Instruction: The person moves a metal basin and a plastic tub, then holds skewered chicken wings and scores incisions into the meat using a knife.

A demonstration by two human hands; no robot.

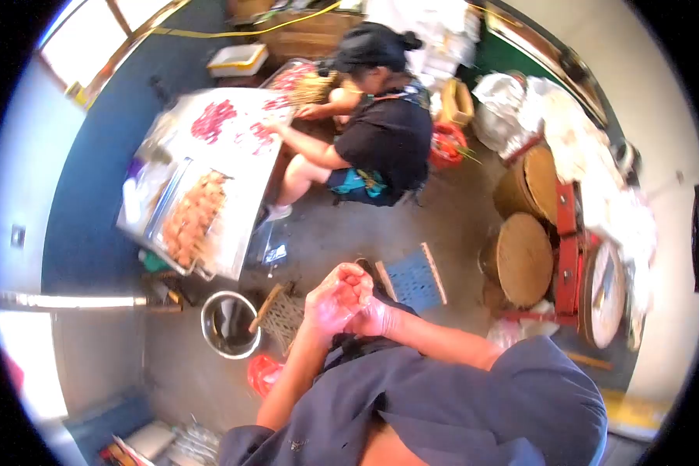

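My left hand (330,301) and my right hand (371,318) are pressed together in front of my body, above the floor. Their fingers are curled into each other and the skin looks shiny and pinkish. What lies between the palms, if anything, is hidden. Below and to the left of my hands is a woven-seat stool (281,317). Just beyond my right hand stands a low stool with a blue woven seat (413,278). A metal pot (230,325) with dark contents sits on the floor to the left.
Another person (384,128) sits at a low white table (245,225), hands near red pieces (213,121). A tray of skewered orange-brown pieces (194,221) lies on its near end. Round wooden-topped stools or drums (525,260) stand at right. A red plastic bag (265,374) lies near my left forearm.
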